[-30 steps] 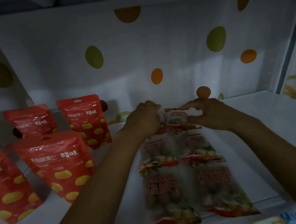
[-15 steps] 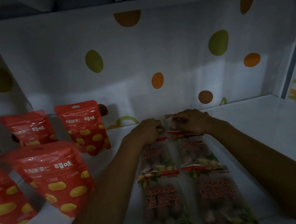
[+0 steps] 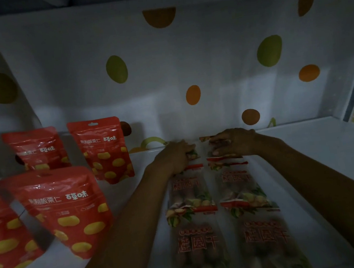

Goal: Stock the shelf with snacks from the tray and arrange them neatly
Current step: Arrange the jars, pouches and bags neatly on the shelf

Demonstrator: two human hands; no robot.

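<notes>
Six clear packets [image 3: 190,194] lay in two rows on the shelf [image 3: 326,151]; left hand [image 3: 174,156] and right hand [image 3: 234,142] each gripped one far packet with curled fingers; four red pouches [image 3: 64,211] stood left.

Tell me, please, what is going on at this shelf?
A person is stocking a white shelf. The left hand holds the rear left packet and the right hand holds the rear right packet, both down on the shelf close to the back wall. In front of them, more clear packets lie flat in two columns. Red pouches stand upright to the left.
</notes>
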